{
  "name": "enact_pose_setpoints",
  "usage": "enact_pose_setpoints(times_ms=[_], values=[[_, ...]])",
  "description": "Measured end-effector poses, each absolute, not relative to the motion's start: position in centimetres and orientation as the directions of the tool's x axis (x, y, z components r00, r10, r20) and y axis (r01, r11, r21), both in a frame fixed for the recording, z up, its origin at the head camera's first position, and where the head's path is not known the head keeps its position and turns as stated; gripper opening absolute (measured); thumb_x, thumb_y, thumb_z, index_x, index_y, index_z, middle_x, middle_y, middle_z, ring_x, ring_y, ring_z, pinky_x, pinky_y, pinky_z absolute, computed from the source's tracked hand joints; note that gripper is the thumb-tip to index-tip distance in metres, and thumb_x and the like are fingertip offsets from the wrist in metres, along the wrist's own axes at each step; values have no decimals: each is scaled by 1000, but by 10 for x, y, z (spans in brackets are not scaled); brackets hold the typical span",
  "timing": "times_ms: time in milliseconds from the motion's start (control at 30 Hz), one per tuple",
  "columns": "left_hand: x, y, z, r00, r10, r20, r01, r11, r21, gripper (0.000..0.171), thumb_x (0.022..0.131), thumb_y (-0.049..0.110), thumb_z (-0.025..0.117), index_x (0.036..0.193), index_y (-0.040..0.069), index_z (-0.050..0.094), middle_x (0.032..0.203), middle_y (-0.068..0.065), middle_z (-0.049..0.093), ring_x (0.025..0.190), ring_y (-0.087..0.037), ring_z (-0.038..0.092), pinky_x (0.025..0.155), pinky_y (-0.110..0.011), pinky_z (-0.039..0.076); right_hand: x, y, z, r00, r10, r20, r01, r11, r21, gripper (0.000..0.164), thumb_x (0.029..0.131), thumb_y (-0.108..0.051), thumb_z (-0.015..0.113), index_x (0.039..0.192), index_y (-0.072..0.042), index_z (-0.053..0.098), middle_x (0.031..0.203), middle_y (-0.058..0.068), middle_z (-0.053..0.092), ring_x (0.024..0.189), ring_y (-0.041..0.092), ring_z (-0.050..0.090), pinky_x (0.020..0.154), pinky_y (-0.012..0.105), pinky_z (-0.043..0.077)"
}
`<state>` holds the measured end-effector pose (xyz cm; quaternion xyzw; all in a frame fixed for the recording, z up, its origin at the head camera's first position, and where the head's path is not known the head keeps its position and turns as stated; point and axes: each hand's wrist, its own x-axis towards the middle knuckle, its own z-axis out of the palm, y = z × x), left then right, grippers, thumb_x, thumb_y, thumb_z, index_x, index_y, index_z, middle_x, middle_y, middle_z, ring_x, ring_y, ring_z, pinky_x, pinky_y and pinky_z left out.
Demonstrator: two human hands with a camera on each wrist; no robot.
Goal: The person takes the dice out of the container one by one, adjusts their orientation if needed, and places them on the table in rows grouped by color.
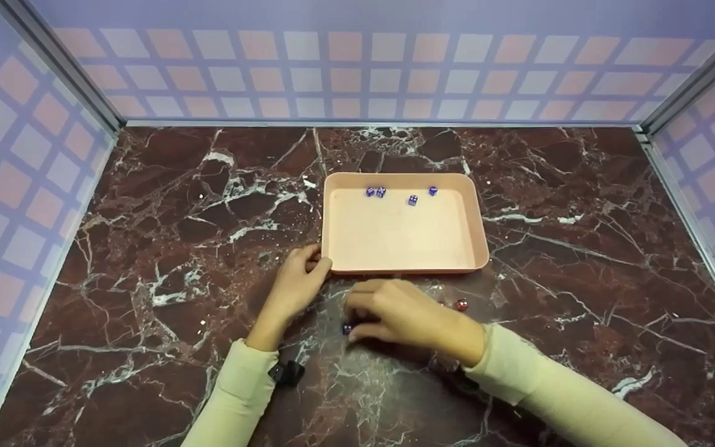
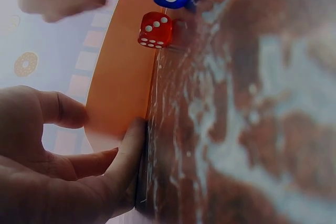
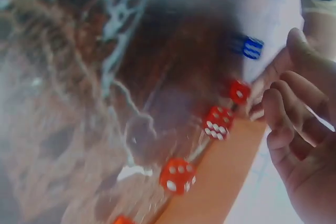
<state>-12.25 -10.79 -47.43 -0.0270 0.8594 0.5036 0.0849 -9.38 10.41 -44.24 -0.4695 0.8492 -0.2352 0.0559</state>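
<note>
My left hand [image 1: 298, 279] holds the near left corner of a shallow peach tray [image 1: 401, 239], thumb at the rim. Several blue dice [image 1: 413, 200] lie inside toward its back wall. In front of the tray, my right hand [image 1: 402, 313] hovers over the table with loosely bent fingers and nothing visible between them. Beside its thumb is a blue die [image 1: 347, 329] on the table, seen also in the right wrist view. Several red dice [image 3: 177, 176] sit in a row along the tray's front wall; the right hand hides most of them from the head view.
The dark red marbled tabletop [image 1: 581, 261] carries the tray near its middle. Checkered panels [image 1: 345, 81] close off the back and both sides. A black wrist device [image 1: 287, 373] is strapped by the left sleeve.
</note>
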Motion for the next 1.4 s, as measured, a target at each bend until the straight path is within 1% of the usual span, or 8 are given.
enact_pose_setpoints(times_ms=[233,367,800,1000,1067,1167,1300,1400], values=[[-123,-105,-473,-983,38,-178,-137,487,863,50,98,20,56,141,-7,63,123,-20,63,114,-33,68,105,-45,53,-109,131,-438,-632,-715,300,-717,392,-576,14,98,-19,75,104,-6,77,98,4,76,86,17,72,80,28,62],[-124,-104,-472,-983,44,-180,-136,486,863,50,98,19,57,140,-6,63,124,-21,62,115,-33,68,106,-45,53,-123,148,-436,-709,-608,358,-674,434,-597,8,97,-5,73,103,-1,75,98,9,75,88,20,73,83,29,63],[-124,-100,-472,-981,43,-192,-149,474,868,50,99,19,57,143,-6,61,127,-21,61,116,-32,67,106,-45,53,-173,199,-446,-829,-446,337,-559,671,-486,16,87,7,75,103,4,73,97,16,70,82,29,70,75,40,63],[-124,-104,-472,-979,37,-199,-158,474,866,50,99,19,57,142,-6,62,125,-20,61,115,-32,67,105,-44,53,-192,203,-451,-871,-416,263,-492,727,-480,29,87,6,75,115,3,71,115,21,69,87,34,69,79,44,61],[-124,-106,-472,-979,37,-201,-160,475,865,50,99,19,57,143,-6,61,125,-20,61,115,-32,67,104,-44,53,-196,203,-454,-881,-407,243,-474,735,-485,33,87,6,75,119,3,70,121,22,68,91,35,70,82,46,61],[-125,-107,-472,-979,37,-199,-157,482,862,51,99,20,56,143,-6,60,125,-20,60,115,-32,67,103,-44,54,-203,201,-457,-875,-415,251,-484,733,-478,35,88,5,74,123,3,69,126,23,67,106,40,67,97,51,57],[-124,-108,-472,-980,38,-195,-152,482,863,51,100,20,55,143,-7,60,124,-20,61,115,-32,67,102,-45,54,-212,197,-461,-851,-452,267,-525,724,-448,40,91,4,71,130,6,68,132,23,67,124,44,60,115,56,44],[-122,-108,-473,-979,41,-199,-157,473,867,51,100,19,56,144,-7,60,125,-21,60,116,-32,67,103,-45,54,-216,194,-465,-844,-475,248,-535,724,-435,47,90,6,69,137,6,65,139,24,65,131,43,59,120,59,38]])
